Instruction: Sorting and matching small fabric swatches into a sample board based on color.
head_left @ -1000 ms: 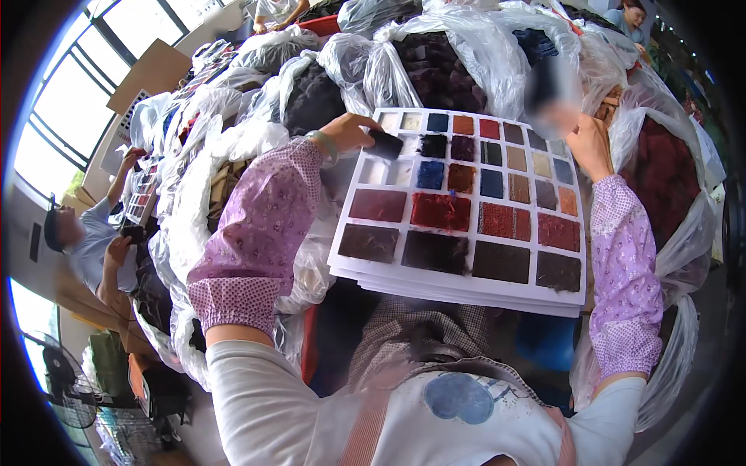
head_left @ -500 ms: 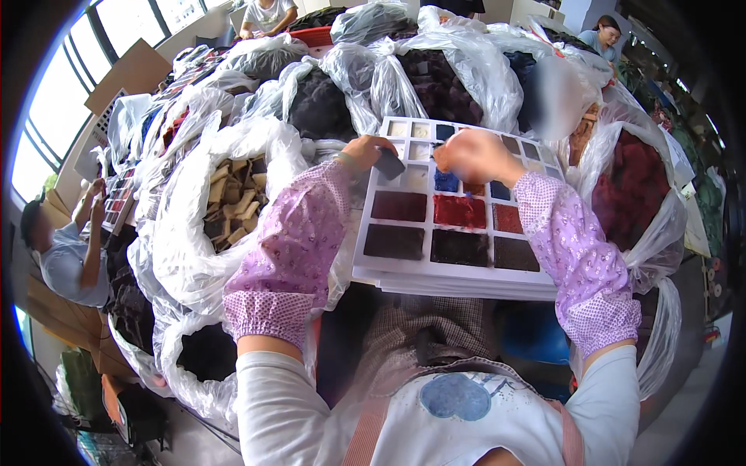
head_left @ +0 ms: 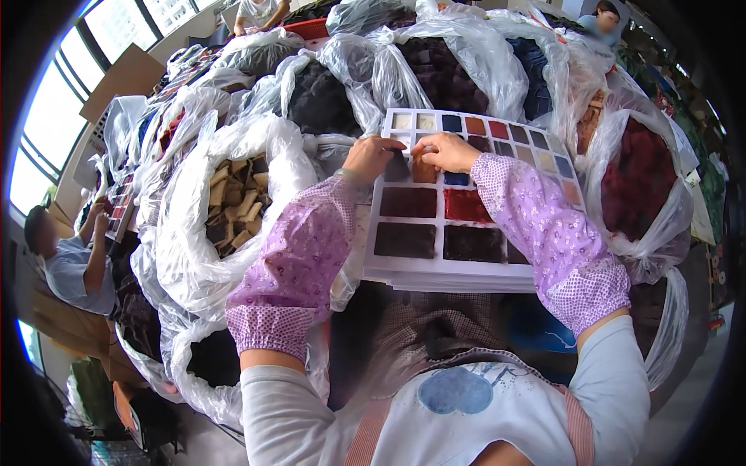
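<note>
A white sample board (head_left: 449,211) with rows of coloured fabric swatches lies on a stack of similar boards in front of me. At its left side my left hand (head_left: 371,158) pinches a dark grey swatch (head_left: 398,166) between thumb and fingers. Close beside it, my right hand (head_left: 451,153) has its fingertips closed on a rust-brown swatch (head_left: 423,170), held down at one of the board's small cells. Nearer to me sit larger dark red (head_left: 409,203), bright red (head_left: 468,206) and black swatches (head_left: 404,240). My right sleeve covers part of the board's right side.
Open plastic bags ring the board: tan pieces (head_left: 237,202) at left, dark grey pieces (head_left: 320,105) and dark purple ones (head_left: 443,74) behind, deep red ones (head_left: 636,182) at right. A person (head_left: 74,256) works at far left; two others are at the back.
My right hand has moved left and lowered the rust-brown swatch to a cell near my left hand. The left hand still grips the grey swatch. The view has shifted slightly.
</note>
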### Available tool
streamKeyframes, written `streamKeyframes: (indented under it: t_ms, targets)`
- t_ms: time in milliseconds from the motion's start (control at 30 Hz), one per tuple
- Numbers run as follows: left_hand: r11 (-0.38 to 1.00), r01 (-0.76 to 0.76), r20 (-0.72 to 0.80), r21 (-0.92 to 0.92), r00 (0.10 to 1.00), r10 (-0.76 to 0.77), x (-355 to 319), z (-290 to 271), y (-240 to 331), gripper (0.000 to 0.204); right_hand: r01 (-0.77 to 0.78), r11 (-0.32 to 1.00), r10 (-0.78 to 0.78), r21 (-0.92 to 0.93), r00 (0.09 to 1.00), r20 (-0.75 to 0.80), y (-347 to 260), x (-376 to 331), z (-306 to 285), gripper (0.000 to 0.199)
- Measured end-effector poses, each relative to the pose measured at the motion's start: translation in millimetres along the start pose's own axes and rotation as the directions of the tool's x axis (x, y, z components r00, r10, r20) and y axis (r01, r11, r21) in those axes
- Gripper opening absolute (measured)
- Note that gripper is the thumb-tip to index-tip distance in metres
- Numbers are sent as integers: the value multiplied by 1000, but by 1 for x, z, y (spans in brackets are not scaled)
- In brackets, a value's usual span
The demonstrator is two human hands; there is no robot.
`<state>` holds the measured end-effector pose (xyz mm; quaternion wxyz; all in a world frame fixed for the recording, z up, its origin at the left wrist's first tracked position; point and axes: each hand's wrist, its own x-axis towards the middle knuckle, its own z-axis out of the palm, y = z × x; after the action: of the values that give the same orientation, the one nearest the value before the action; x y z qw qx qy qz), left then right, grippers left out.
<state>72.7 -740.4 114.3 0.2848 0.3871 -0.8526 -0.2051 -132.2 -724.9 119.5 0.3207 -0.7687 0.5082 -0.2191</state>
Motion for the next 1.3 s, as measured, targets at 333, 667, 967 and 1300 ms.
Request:
streamKeyframes:
  t_ms: [333,667,967,1300]
  targets:
    - [979,-164,204,121,969,137,-13,5,9,35,151,974,-167,-166,983,-82,-3,-6,4,24]
    - [989,-146,284,-28,947,147,-28,12,16,67,230,850,-307,-474,948,-89,-10,-22,12,13]
    - [937,-294,143,188,952,270,-47,27,18,53,265,779,-337,-569,941,-24,-7,-26,13,16]
    - [982,-129,157,140,982,107,5,-50,-7,25,239,860,-193,-451,970,145,-15,24,-35,14]
